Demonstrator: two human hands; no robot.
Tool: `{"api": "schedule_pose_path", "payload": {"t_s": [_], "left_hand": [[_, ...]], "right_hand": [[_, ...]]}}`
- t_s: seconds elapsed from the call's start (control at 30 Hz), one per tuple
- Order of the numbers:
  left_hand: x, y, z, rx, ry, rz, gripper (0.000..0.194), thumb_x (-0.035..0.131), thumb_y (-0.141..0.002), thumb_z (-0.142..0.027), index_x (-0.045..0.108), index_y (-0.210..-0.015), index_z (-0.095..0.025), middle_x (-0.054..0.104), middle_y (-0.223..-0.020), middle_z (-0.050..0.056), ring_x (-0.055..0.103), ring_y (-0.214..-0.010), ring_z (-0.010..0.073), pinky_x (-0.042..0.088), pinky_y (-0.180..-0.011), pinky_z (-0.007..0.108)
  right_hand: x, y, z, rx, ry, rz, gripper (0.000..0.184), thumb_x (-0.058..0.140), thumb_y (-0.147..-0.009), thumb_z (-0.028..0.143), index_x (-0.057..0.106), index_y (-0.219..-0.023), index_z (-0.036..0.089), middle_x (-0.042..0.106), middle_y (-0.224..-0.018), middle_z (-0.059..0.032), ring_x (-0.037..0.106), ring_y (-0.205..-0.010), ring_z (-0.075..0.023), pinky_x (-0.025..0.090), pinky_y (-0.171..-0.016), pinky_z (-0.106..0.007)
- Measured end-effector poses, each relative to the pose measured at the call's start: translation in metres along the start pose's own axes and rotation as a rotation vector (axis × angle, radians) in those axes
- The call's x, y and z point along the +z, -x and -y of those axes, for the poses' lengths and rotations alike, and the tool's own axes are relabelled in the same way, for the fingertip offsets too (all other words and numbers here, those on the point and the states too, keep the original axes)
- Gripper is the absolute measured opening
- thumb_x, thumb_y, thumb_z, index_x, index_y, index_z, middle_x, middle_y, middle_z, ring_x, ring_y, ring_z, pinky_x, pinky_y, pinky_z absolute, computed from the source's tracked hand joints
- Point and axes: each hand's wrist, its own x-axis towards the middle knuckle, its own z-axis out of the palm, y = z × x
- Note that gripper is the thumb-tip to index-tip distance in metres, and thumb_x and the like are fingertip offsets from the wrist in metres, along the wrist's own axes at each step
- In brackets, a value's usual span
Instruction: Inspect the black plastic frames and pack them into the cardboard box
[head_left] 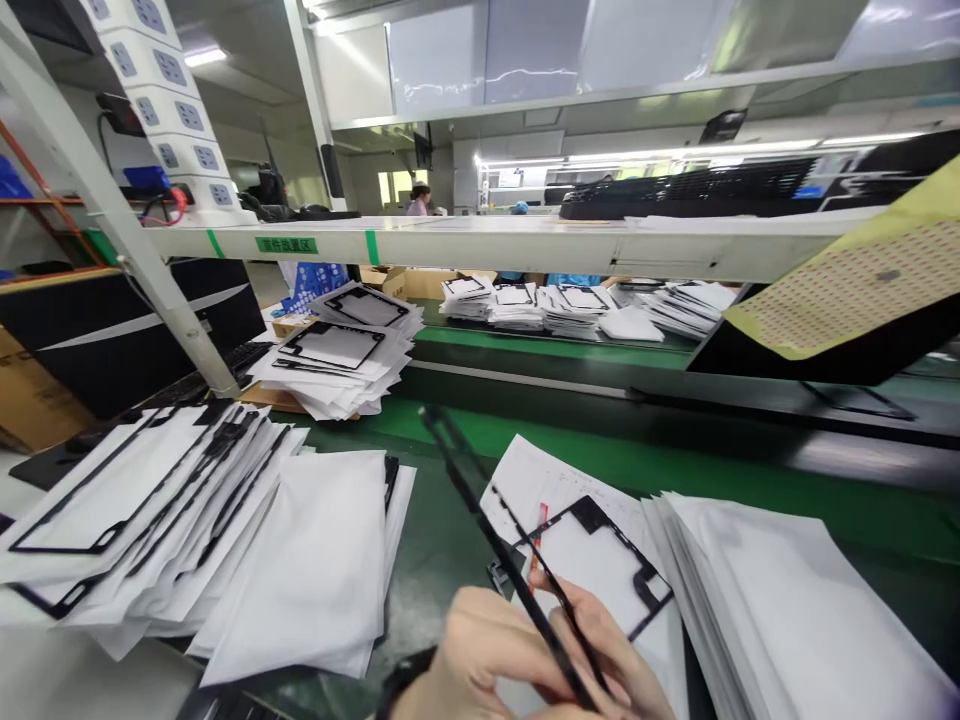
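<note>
A thin black frame [480,510], seen nearly edge-on, is raised at a tilt above the bench. My left hand [480,650], with a dark band at the wrist, is closed on its lower end. My right hand [611,640] is closed at the same end, partly hidden behind the frame. A narrow red piece [538,535] shows at the right fingertips; whether they hold it is unclear. Beneath lies another black frame [652,575] on white sheets, beside a paper with faint writing [525,465].
White sheets [780,580] are stacked at right. To the left are a pile of frames between sheets [150,500] and a white pile [322,550]. More piles [337,350] stand behind. A white shelf beam [480,245] crosses above; a yellow dotted sheet [862,280] hangs at right.
</note>
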Motion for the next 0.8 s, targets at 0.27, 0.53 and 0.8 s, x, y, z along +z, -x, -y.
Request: {"api": "schedule_pose_path", "payload": {"t_s": [0.27, 0.53, 0.8], "left_hand": [[-0.064, 0.002, 0.013, -0.215, -0.013, -0.011, 0.036, 0.067, -0.085, -0.05, 0.08, -0.079, -0.017, 0.072, -0.056, 0.008, 0.067, -0.052, 0.0182, 0.054, -0.056, 0.027], [-0.067, 0.011, 0.081, -0.489, -0.06, -0.385, 0.042, 0.081, -0.074, -0.042, 0.077, -0.105, -0.015, 0.078, -0.099, 0.014, 0.076, -0.078, 0.0226, 0.061, -0.066, 0.028], [-0.063, 0.014, 0.096, -0.477, -0.05, -0.453, 0.041, 0.087, -0.063, -0.044, 0.08, -0.087, -0.012, 0.079, -0.085, 0.014, 0.076, -0.072, 0.0259, 0.064, -0.07, 0.032]], "right_hand": [[-0.007, 0.036, 0.024, -0.153, 0.129, -0.322, 0.039, 0.081, -0.077, 0.049, 0.074, -0.094, 0.014, 0.071, -0.065, -0.0073, 0.06, -0.044, -0.0101, 0.046, -0.048, -0.018], [-0.013, 0.025, 0.027, -0.298, 0.341, -0.558, 0.042, 0.079, -0.077, 0.055, 0.07, -0.089, 0.016, 0.073, -0.069, -0.0083, 0.073, -0.072, -0.0203, 0.059, -0.07, -0.027], [-0.019, 0.026, 0.021, -0.296, 0.371, -0.577, 0.043, 0.078, -0.076, 0.056, 0.07, -0.087, 0.015, 0.073, -0.069, -0.0085, 0.073, -0.071, -0.022, 0.059, -0.069, -0.029]]}}
